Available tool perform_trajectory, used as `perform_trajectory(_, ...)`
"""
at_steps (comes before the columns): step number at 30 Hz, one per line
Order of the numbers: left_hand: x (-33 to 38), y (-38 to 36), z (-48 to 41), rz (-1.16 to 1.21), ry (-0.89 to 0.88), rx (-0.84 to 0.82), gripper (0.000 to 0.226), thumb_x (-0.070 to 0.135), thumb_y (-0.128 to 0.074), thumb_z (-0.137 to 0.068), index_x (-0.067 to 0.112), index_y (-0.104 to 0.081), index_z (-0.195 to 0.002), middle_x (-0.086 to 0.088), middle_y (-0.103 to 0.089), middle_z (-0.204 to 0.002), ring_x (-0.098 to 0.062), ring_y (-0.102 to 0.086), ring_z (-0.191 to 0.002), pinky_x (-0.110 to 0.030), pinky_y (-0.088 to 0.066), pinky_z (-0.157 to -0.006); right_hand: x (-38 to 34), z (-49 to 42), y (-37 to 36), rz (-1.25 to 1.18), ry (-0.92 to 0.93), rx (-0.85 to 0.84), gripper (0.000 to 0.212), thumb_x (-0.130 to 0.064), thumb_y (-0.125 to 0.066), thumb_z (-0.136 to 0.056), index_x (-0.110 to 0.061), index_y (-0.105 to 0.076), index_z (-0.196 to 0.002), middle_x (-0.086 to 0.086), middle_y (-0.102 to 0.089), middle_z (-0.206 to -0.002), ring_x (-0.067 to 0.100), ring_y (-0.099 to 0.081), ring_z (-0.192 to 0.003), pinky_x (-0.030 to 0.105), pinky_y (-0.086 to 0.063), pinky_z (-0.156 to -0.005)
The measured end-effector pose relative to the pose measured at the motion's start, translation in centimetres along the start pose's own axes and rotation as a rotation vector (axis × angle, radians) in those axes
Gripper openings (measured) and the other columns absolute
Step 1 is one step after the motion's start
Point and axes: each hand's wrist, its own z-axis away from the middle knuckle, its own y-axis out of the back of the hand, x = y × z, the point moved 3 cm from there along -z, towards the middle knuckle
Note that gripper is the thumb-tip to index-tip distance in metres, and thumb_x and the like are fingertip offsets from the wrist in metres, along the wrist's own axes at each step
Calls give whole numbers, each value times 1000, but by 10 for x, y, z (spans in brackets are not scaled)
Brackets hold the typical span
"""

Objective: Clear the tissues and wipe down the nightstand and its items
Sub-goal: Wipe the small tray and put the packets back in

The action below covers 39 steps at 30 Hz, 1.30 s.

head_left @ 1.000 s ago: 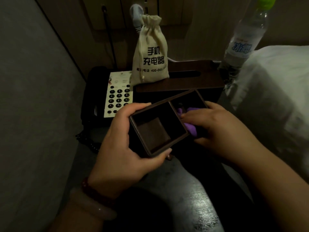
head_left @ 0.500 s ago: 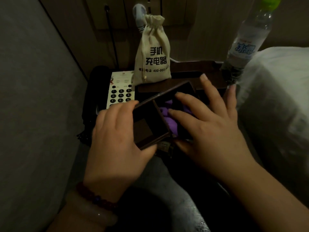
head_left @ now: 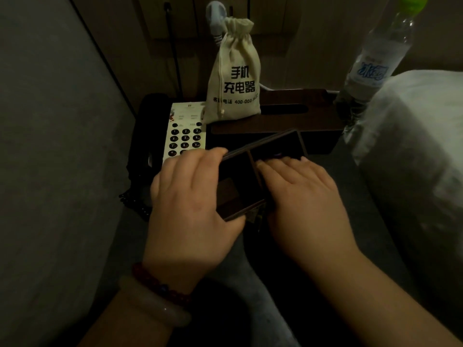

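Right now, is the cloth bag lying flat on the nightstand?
No, the cloth bag stands upright behind the phone.

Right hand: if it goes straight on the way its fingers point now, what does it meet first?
Probably the far wall of the tray; the right hand already reaches into it. Behind stands the tissue box.

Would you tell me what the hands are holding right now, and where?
The left hand grips the two-compartment wooden box by its left end. The right hand reaches into the right compartment; any cloth there is hidden.
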Motion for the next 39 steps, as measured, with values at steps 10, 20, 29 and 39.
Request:
perform_trajectory(10, -3, 2, 0, 24, 6, 8, 67, 35, -72, -61, 14, -54, -123, -1, -53, -112, -20, -44, -104, -48, -43, -89, 0, -4, 11, -223, 0, -47, 42, -16, -49, -66, -28, -69, -101, -11, -70, -94, 12, -62, -94, 21, -21, -103)
perform_trajectory(20, -8, -1, 4, 49, -1, -57, 71, 39, -71, -61, 17, -52, -125, 3, -51, -115, -18, -44, -107, -41, -41, -92, -14, -1, 9, -127, -79, -31, 32, -17, -34, -64, -23, -65, -67, -4, -62, -61, 18, -61, -67, 23, -26, -99)
perform_trajectory(29, -1, -7, 2, 55, 66, -45, 75, 37, -77, -60, 18, -51, -127, 1, -51, -116, -16, -40, -108, -40, -40, -92, 23, -4, 47, -591, -349, 136, 25, -20, -58, -80, -38, -72, -91, -26, -62, -74, -10, -58, -71, 1, -39, -58)
perform_trajectory(39, 19, -11, 8, 170, 87, 70, 62, 37, -60, -68, 16, -52, -126, 13, -41, -112, -3, -32, -105, -25, -30, -92, -20, -3, 43, -362, -329, 47, 35, -42, -23, -98, -30, -54, -108, -7, -65, -88, 13, -59, -90, 40, -21, -107)
